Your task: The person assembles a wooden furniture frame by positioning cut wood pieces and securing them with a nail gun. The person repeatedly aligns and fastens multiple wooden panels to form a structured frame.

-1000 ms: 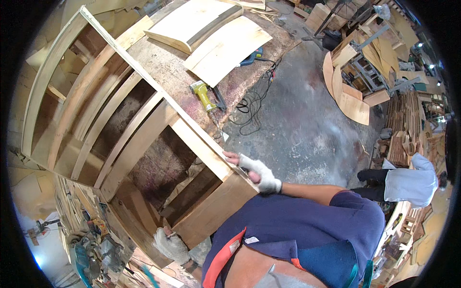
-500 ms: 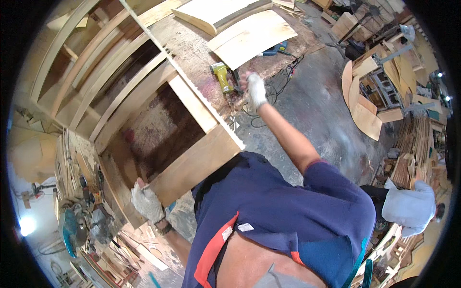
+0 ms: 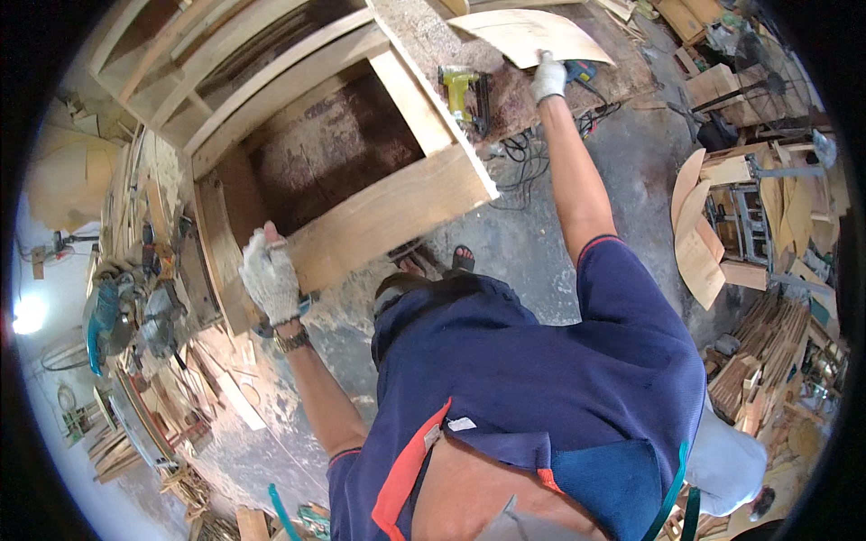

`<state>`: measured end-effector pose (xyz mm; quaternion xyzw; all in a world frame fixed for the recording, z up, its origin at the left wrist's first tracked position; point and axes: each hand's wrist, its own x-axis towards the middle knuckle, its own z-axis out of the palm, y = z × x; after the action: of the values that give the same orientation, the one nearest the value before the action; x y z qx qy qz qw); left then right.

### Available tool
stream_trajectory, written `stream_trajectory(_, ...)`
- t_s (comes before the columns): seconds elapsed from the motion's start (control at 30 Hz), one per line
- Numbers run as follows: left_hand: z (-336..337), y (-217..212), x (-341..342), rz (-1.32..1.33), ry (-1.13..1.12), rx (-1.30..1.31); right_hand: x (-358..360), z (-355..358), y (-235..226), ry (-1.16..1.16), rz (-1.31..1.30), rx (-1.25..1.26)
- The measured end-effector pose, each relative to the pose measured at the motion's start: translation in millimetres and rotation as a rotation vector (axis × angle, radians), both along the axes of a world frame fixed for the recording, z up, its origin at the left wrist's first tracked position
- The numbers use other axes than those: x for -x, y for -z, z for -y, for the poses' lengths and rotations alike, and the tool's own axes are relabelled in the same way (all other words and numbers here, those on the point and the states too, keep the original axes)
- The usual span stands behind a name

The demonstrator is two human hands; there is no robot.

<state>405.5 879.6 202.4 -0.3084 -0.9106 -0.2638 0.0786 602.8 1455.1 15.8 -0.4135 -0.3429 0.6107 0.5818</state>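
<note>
A large wooden frame (image 3: 388, 203) with curved ribs and an open box section takes up the upper left. My left hand (image 3: 271, 279), in a pale knit glove with bare fingertips, grips its near left corner. Something small, dark and blue shows beside that palm, too hidden to name. My right hand (image 3: 548, 79), also gloved, has hold of the near edge of a thin curved plywood sheet (image 3: 532, 32) on the worktop. Left of that hand lies a yellow-green nail gun (image 3: 462, 95), untouched. A blue power tool (image 3: 580, 69) sits partly under the sheet.
Black cables (image 3: 528, 167) trail over the worktop edge to the grey floor. Curved wooden parts (image 3: 699, 234) stand at the right beside stacked strips (image 3: 762, 343). At left are a teal power saw (image 3: 101, 316) and scrap wood. Another person's pale shirt (image 3: 726, 464) shows lower right.
My right hand has gone from beside the nail gun out to the plywood sheet's edge. My left hand stays at the frame's corner. The whole view has shifted.
</note>
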Motion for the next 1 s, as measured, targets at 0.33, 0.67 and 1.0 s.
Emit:
stream_trajectory(0.33, -8.4, -4.8, -4.4, -0.126, 0.085, -0.221, -248.1, 283.1, -41.1, 0.136, 0.58, -0.05)
stream_trajectory(0.67, -27.4, 28.5, -247.8, 0.217, 0.929, 0.116, -214.2, 543.8, -60.8, -0.091, 0.849, 0.019)
stream_trajectory(1.0, 48.7, 89.2, -247.3, 0.309, 0.748, 0.463, -195.7, 647.9, -54.4, -0.977, 1.132, -0.241)
